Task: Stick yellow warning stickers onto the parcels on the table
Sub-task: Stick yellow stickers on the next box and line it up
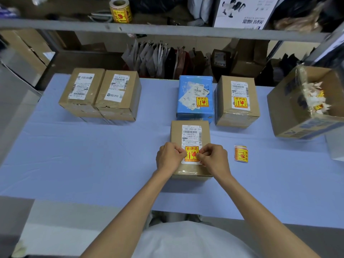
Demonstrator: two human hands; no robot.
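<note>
Yellow sticker on box
Left hand, right hand: fingers seemingly pinch its edges; smooth outward.

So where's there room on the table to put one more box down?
The biggest bare patch is the left half of the table, in front of the two plain brown parcels and left of the near parcel. A smaller gap lies between that pair and the blue parcel. The right side is crowded: sticker strip, open carton.
</note>
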